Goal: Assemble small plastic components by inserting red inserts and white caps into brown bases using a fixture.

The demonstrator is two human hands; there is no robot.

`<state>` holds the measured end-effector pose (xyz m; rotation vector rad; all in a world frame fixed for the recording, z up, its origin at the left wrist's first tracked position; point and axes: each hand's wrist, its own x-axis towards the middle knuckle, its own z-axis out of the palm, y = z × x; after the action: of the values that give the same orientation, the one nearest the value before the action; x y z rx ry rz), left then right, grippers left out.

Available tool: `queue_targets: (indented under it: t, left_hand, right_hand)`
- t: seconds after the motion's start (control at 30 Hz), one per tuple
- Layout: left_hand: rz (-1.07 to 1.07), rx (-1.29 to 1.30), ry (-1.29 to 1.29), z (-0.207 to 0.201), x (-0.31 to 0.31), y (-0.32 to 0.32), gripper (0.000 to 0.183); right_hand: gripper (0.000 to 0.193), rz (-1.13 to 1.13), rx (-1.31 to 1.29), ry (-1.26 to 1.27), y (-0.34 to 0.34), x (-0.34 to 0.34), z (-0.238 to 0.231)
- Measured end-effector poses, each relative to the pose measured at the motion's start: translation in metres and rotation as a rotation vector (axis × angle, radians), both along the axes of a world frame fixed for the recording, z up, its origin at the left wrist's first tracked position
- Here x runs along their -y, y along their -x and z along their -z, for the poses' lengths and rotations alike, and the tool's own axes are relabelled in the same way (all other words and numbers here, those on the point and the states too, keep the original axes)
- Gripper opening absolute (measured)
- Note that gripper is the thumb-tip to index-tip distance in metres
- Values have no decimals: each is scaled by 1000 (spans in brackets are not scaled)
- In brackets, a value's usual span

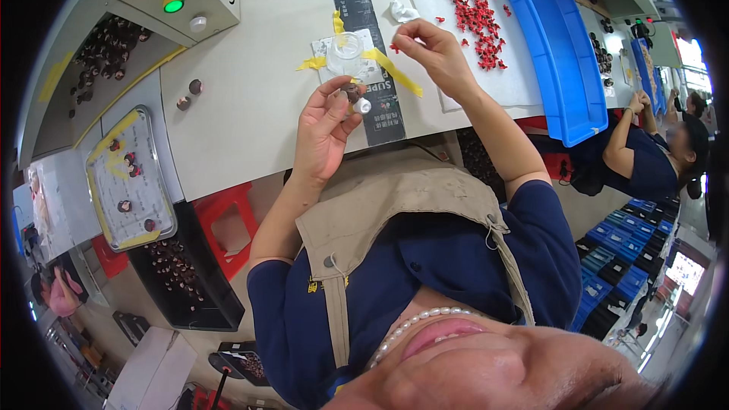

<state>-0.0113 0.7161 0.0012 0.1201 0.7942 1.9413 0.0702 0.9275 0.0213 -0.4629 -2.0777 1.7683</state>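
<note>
My left hand (323,129) is closed around a small dark-brown rounded piece (350,92), held up near the table's front edge. A small white round-ended item (362,106) sticks out beside its fingers; what kind it is, I cannot make out. My right hand (437,57) is raised to the right, thumb and forefinger pinching a tiny red piece (395,48). Just beyond my left hand stands a clear round dish (347,48) on a white pad (371,67) fixed with yellow tape (399,76). Many similar red pieces (471,15) lie scattered on a white sheet (510,89).
A blue bin (543,53) stands at the right. Crumpled white tissue (403,11) lies beyond my right hand. Two brown pieces (196,86) rest at left, near a metal tray (164,182) and a box with red and green lights (175,1). Another person (645,137) works at right.
</note>
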Motion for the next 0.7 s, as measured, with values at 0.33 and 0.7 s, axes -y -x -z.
queue_targets:
  t: [0.33,0.7]
  left_hand:
    - [24,41,-7,13,8,4,32]
    - [-12,-16,47,9,11,3,30]
  right_hand:
    - [12,37,-1,-558,45,25,-11]
    - [7,-10,-151,-1157,53,28,-16]
